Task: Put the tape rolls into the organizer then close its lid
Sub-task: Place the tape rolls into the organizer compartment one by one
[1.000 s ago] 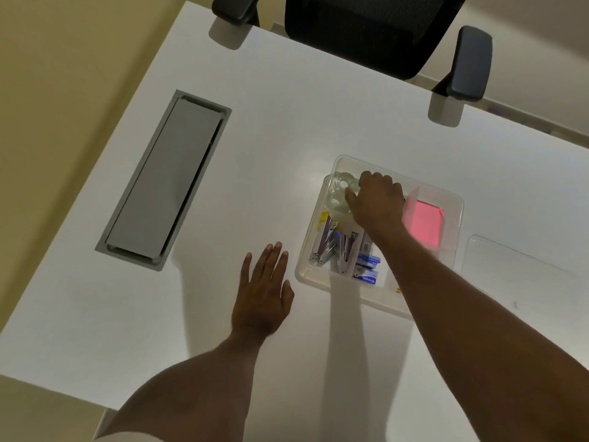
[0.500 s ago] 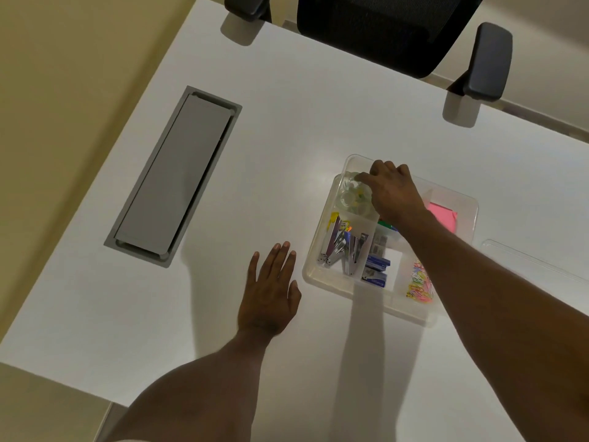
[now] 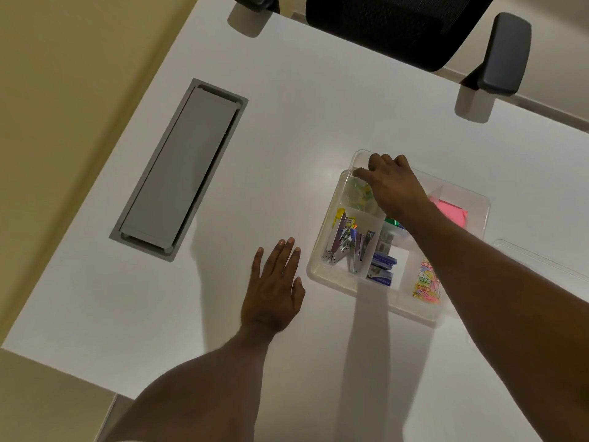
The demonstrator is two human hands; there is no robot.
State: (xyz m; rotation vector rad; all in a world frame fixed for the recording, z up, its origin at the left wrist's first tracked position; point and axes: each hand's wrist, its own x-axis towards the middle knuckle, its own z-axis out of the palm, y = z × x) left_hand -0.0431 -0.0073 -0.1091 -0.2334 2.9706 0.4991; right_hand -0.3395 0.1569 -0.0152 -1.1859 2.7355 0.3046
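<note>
The clear plastic organizer [image 3: 318, 270] sits open on the white desk, right of centre. Clear tape rolls [image 3: 357, 196] with yellow-green cores lie in its far-left compartment. My right hand [image 3: 393, 186] hovers just over that compartment, fingers loosely curled near the far rim, thumb pointing left, nothing visible in it. My left hand [image 3: 271, 288] lies flat on the desk just left of the organizer, fingers spread. The clear lid [image 3: 541, 260] lies on the desk to the organizer's right, partly hidden by my right forearm.
Other compartments hold metal clippers [image 3: 347, 247], blue staple boxes [image 3: 382, 266], coloured paper clips [image 3: 425, 282] and pink sticky notes [image 3: 449, 212]. A grey cable hatch [image 3: 181, 167] is set into the desk at left. A black office chair [image 3: 398, 27] stands beyond the far edge.
My right hand has shifted from the organizer's middle toward its far-left corner, uncovering the tape rolls in the compartment. The left hand stays flat on the desk.
</note>
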